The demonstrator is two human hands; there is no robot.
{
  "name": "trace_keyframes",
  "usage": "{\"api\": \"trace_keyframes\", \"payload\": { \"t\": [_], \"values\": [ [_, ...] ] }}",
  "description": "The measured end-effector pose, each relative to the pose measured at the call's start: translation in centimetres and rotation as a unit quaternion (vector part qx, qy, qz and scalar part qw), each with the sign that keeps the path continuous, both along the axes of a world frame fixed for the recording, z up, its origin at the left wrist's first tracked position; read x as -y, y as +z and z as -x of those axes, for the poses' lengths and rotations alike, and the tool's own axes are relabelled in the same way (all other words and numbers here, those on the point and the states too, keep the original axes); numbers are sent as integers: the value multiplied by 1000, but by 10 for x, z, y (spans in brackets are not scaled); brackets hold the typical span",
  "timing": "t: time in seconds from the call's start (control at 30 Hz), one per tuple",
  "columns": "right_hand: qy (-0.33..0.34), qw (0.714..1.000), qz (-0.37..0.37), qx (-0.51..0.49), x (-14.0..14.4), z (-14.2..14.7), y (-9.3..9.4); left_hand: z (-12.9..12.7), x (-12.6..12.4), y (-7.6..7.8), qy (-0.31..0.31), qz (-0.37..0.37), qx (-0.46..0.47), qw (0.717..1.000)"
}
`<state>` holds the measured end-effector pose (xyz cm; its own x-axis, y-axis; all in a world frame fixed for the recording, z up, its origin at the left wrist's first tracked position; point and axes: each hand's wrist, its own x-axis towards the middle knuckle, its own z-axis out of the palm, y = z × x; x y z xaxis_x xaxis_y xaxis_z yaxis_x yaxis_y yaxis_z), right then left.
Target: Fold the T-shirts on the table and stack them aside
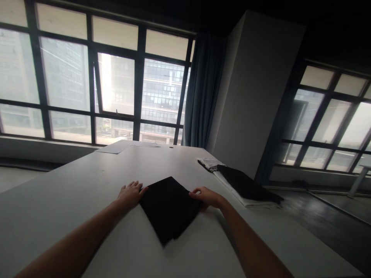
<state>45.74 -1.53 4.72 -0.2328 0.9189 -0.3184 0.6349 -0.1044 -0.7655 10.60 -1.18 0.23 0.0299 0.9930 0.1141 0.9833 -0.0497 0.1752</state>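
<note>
A folded black cloth (171,208) lies on the white table (87,193), turned so that one corner points away from me and another toward me. At its left corner rests my left hand (131,194), fingers stretched out on the tabletop and the thumb touching the cloth's edge. My right hand (206,196) pinches the right corner between thumb and fingers. That corner looks slightly raised. The near edge of the cloth is a little uneven, with layers showing.
To the right, a stack of white cloth (249,202) carries a black cloth (246,183), near the table's edge. A small patterned bundle (209,163) sits at its far end. White papers (118,147) lie at the table's far edge. Behind stand a curtain (203,88) and a pillar (255,88).
</note>
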Motion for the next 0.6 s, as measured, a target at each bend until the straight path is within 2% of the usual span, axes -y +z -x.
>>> {"api": "trace_keyframes", "payload": {
  "t": [0.07, 0.1, 0.23, 0.3, 0.37, 0.47, 0.53, 0.6],
  "values": [
    [-27, 998, -58, -27, -4, 4, -4, 0, -2, -2, -1, 3, 5, 1000],
    [-33, 997, -58, -41, -5, 5, -6, -1, -2, -3, -1, 4, 7, 1000],
    [-4, 995, 58, -82, -5, 5, -8, -2, -2, -3, 2, 3, 12, 1000],
    [10, 995, 59, -75, -5, 5, -8, -3, 0, -2, -2, 8, 15, 1000],
    [2, 998, 3, -63, -6, 4, -9, -3, 1, -1, -7, 12, 17, 1000],
    [-55, 989, -136, -9, -15, 0, -11, -3, 2, -1, -9, 13, 21, 1000],
    [-88, 965, -239, 64, -23, -6, -13, -3, 2, -1, -7, 16, 25, 1000],
    [-102, 938, -308, 123, -30, -13, -15, -3, 2, -1, -7, 22, 25, 999]
  ]
}}
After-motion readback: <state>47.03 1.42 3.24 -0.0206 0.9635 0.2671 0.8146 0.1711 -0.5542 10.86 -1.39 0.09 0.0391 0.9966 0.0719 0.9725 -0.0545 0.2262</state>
